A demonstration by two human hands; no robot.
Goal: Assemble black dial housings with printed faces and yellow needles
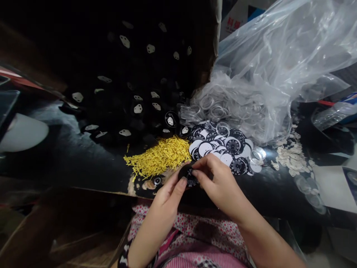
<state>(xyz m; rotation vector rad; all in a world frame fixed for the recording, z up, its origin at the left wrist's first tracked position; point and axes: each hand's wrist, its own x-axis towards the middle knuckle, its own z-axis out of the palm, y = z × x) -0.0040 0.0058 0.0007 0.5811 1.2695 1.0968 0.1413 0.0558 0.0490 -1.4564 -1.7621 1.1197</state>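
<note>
Two bare hands meet low at the centre, over the near edge of a dark tabletop [83, 163]. The left hand [170, 190] and right hand [217, 182] both pinch one small round black dial disc [190, 177], printed with fine white markings around its rim, held between fingertips. Just behind lies a heap of thin yellow pointer needles [158, 156]. To the right sits a pile of similar black-and-white dial discs [223, 145], beside a clear plastic bag [264, 74] of transparent rings.
</note>
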